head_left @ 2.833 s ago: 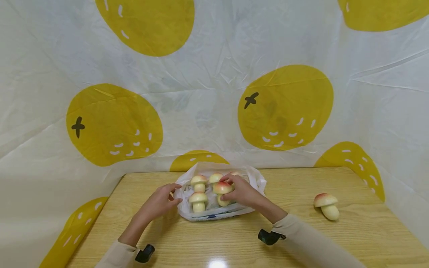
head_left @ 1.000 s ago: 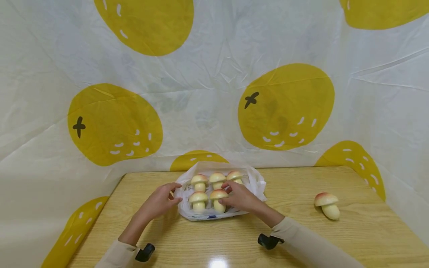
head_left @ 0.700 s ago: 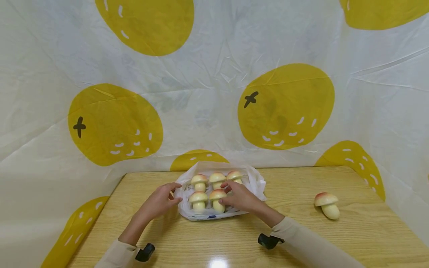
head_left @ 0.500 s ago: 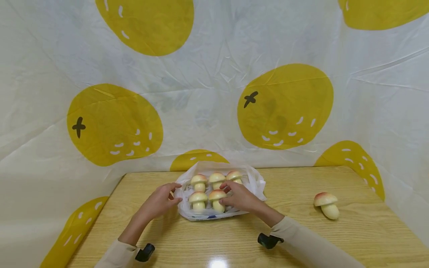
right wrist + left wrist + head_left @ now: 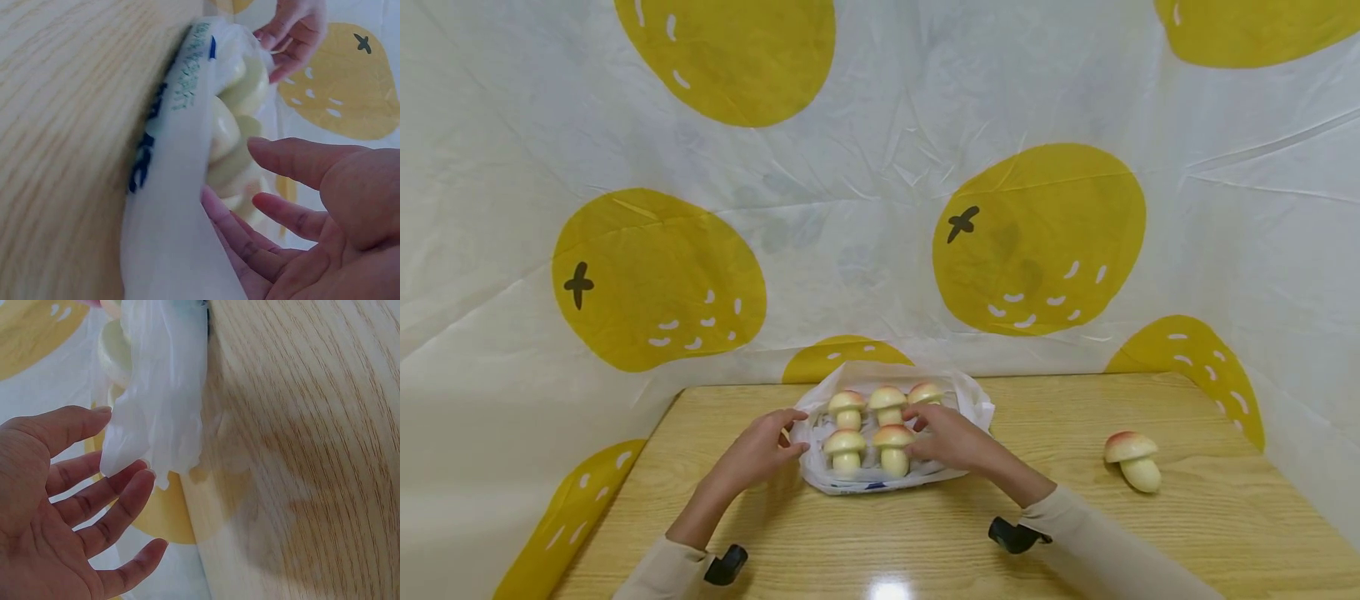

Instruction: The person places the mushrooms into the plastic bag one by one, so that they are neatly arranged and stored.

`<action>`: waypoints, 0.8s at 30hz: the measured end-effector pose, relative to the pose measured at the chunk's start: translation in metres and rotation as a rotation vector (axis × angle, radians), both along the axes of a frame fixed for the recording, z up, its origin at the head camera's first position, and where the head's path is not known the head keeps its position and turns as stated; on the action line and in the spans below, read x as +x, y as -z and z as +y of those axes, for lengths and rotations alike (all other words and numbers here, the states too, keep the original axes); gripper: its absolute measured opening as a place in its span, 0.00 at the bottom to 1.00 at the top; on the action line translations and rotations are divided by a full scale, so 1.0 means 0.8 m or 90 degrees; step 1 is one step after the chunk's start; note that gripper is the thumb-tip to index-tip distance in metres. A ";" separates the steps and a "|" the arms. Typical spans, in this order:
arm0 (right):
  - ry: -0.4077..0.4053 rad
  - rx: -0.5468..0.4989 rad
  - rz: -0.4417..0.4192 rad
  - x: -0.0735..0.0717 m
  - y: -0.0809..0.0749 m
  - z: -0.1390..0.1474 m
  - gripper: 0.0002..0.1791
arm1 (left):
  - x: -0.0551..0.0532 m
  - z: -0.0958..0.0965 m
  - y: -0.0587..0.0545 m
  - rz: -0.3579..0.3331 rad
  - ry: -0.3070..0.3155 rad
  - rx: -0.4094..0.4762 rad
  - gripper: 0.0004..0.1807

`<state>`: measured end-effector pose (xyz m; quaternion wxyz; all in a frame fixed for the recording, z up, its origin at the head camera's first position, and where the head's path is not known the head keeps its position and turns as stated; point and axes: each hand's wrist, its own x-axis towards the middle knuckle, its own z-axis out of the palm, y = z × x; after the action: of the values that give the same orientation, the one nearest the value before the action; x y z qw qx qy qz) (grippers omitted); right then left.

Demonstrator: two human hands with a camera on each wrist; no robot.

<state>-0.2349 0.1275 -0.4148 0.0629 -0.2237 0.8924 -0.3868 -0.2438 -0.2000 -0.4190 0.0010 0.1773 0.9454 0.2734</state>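
Observation:
Several mushroom models with red-tinged cream caps stand in two rows inside a white plastic bag [image 5: 976, 407] with its mouth spread wide. My right hand [image 5: 953, 439] is at the bag's right side, fingers spread and bent loosely, beside the front right mushroom [image 5: 892, 461]. In the right wrist view its thumb [image 5: 300, 156] points at the mushrooms and some fingers reach inside the bag wall. My left hand [image 5: 762, 450] stays at the left rim, fingers apart and relaxed; the left wrist view shows its fingertips [image 5: 145, 478] against the bag's edge, gripping nothing.
A single mushroom [image 5: 1132, 460] lies on its side on the wooden table [image 5: 1060, 417], right of the bag. Behind the table hangs a white cloth [image 5: 850, 250] printed with yellow fruit. Each wrist carries a black camera mount [image 5: 726, 566].
My right hand lowered a mushroom into the front row of the bag, let go and drew slightly to the right. The left hand has kept its place.

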 end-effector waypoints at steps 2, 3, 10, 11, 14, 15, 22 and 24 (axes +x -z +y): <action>-0.003 0.005 0.004 0.002 -0.003 0.006 0.27 | 0.000 0.000 -0.001 0.000 0.000 0.000 0.25; -0.004 0.007 0.007 0.002 -0.005 0.009 0.26 | 0.000 0.000 -0.001 0.001 0.000 0.000 0.25; -0.014 -0.006 0.018 0.012 -0.018 0.030 0.22 | 0.000 -0.001 0.000 0.005 0.006 0.006 0.25; -0.012 -0.007 0.013 0.014 -0.022 0.032 0.22 | 0.000 -0.002 0.000 0.005 0.005 0.005 0.25; -0.010 -0.001 0.003 0.019 -0.032 0.042 0.20 | 0.001 -0.003 0.000 0.006 0.005 0.004 0.25; -0.009 0.000 0.001 0.021 -0.036 0.047 0.20 | 0.001 -0.004 0.000 0.006 0.005 0.004 0.25; 0.030 -0.003 0.003 0.039 -0.058 0.090 0.18 | 0.000 -0.004 0.000 0.009 0.002 0.002 0.25; 0.040 0.001 0.011 0.044 -0.061 0.105 0.18 | 0.000 -0.004 0.001 0.007 -0.001 0.001 0.25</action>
<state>-0.1997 0.2115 -0.3662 0.0429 -0.1987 0.9000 -0.3856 -0.2437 -0.2029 -0.4196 -0.0047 0.1785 0.9453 0.2732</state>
